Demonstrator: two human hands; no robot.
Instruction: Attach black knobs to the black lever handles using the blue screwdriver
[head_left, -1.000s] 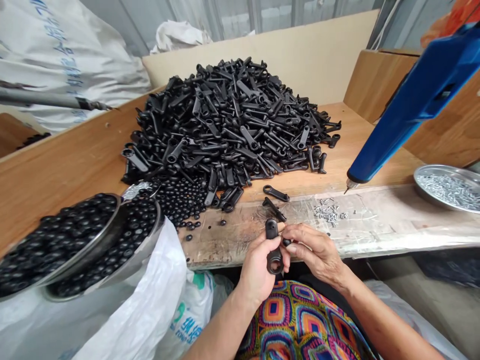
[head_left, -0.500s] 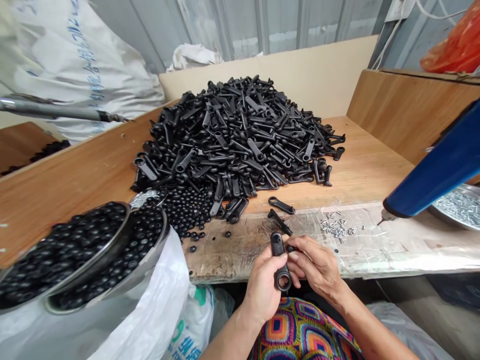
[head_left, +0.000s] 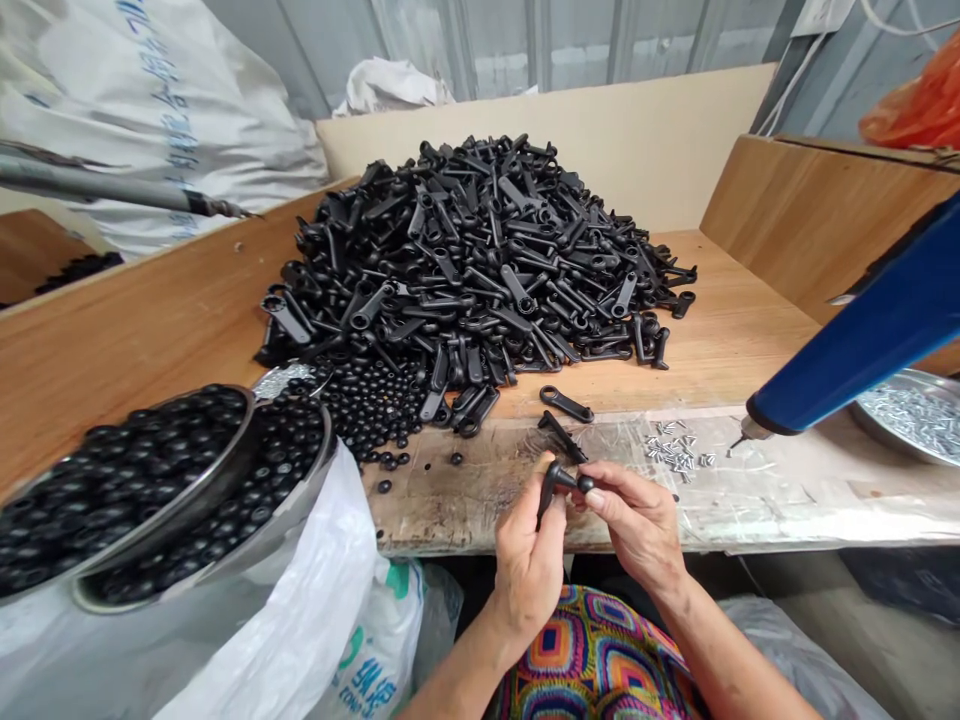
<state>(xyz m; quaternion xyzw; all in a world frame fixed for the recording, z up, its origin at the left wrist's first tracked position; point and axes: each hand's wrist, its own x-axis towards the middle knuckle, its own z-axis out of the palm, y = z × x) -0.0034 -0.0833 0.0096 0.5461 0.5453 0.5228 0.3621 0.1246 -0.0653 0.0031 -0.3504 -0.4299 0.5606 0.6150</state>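
Note:
My left hand (head_left: 529, 550) is closed round a black plastic crank handle (head_left: 552, 482), now turned edge-on with its short post pointing right. Pinched between thumb and fingers of my right hand (head_left: 637, 520) is a small round black knob (head_left: 585, 483), at the tip of that post; whether it is seated cannot be seen. Just beyond my hands, two loose crank handles (head_left: 567, 404) lie near the bench edge. Small silver screws (head_left: 675, 450) are scattered to the right of them.
A large heap of black crank handles (head_left: 480, 260) covers the bench. Bowls of black knobs (head_left: 150, 470) stand at left, with loose knobs (head_left: 375, 400) beside them. A blue power screwdriver (head_left: 847, 340) reaches in from the right, near a metal dish of screws (head_left: 915, 415). Another tool (head_left: 112, 190) juts in at upper left.
My left hand has turned the crank handle from face-up to edge-on, its post now toward the right. My right hand has brought the knob to the post's end. The view has shifted slightly.

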